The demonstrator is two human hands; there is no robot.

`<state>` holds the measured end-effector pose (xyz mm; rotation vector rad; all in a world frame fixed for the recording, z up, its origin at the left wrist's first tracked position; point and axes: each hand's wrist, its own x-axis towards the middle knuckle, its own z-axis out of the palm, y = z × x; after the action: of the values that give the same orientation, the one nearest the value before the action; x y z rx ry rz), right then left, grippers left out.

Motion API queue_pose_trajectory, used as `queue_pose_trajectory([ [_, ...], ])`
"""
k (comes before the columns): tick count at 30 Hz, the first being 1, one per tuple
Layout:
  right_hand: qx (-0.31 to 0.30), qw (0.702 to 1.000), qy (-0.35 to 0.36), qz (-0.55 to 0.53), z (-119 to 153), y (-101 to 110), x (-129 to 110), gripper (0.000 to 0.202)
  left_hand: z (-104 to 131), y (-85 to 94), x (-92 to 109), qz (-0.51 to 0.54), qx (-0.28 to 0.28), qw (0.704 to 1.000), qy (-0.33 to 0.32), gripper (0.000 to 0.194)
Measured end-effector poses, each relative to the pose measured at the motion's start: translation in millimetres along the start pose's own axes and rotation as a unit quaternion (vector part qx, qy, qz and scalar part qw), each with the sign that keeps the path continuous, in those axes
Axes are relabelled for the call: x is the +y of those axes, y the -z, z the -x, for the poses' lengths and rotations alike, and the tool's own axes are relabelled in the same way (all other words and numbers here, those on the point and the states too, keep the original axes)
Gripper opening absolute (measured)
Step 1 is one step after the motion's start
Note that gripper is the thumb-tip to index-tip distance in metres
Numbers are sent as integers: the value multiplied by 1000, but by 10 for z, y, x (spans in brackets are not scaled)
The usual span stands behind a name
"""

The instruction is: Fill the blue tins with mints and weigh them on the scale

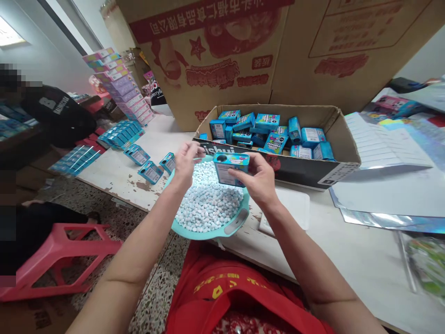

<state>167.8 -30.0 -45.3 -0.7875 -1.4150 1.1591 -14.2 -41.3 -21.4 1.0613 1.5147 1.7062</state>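
Observation:
My right hand (pixel 260 181) grips a small blue candy box (pixel 231 169), thumb on its front and fingers behind. A dark round opening shows at the left of the box's top. The box is held over a turquoise basin (pixel 245 204) full of small pale blue and white candies (pixel 208 204). To the left of the box, my left hand (pixel 187 162) is above the basin's far left rim, its fingers curled together. Whatever they may pinch is too small to make out.
Behind the basin stands an open carton (pixel 342 139) of similar blue boxes. Several blue boxes (pixel 150 172) stand on the table at left, near a stack of pink and purple packs (pixel 128 90). A white flat object (pixel 292 208) lies right. A person (pixel 57 111) and red stool (pixel 59 250) are left.

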Motion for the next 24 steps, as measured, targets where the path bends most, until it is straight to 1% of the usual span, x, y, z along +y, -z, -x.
queue_pose_trajectory([
  [1,14,1000,-2,7,1,52,12,40,2,39,-128,-76,-43,996,16,21],
  [2,24,1000,-4,16,1,96,30,40,20,67,-250,-157,-98,982,24,20],
  [4,33,999,-7,25,-1,156,64,40,85,89,-440,-294,-201,934,7,19],
  [5,34,999,-8,24,2,171,75,40,121,86,-501,-342,-230,911,-9,19],
  [6,32,999,-8,23,8,180,79,40,151,77,-539,-375,-239,896,-19,18],
  [7,29,999,-8,22,17,183,77,40,172,67,-560,-386,-234,892,-15,18],
  [8,27,999,-8,22,31,185,70,40,181,58,-568,-380,-222,898,2,18],
  [10,20,1000,-8,13,64,191,52,41,170,55,-568,-336,-187,922,45,22],
  [12,12,1000,-9,-6,97,208,44,43,137,73,-566,-287,-154,943,70,25],
  [15,1,1000,0,-20,124,241,65,43,93,127,-551,-228,-118,962,97,26],
  [18,0,1000,6,-14,129,270,97,41,59,190,-487,-140,-89,975,147,27],
  [20,2,1000,3,-22,133,285,105,41,32,227,-414,-53,-87,975,198,25],
  [21,3,1000,3,-27,136,289,104,42,19,239,-370,9,-83,969,233,24],
  [23,-2,1000,4,-24,145,283,93,42,-5,240,-267,139,-56,941,302,24],
  [24,-9,1000,6,-11,148,268,84,41,-14,224,-205,197,-38,924,325,25],
])
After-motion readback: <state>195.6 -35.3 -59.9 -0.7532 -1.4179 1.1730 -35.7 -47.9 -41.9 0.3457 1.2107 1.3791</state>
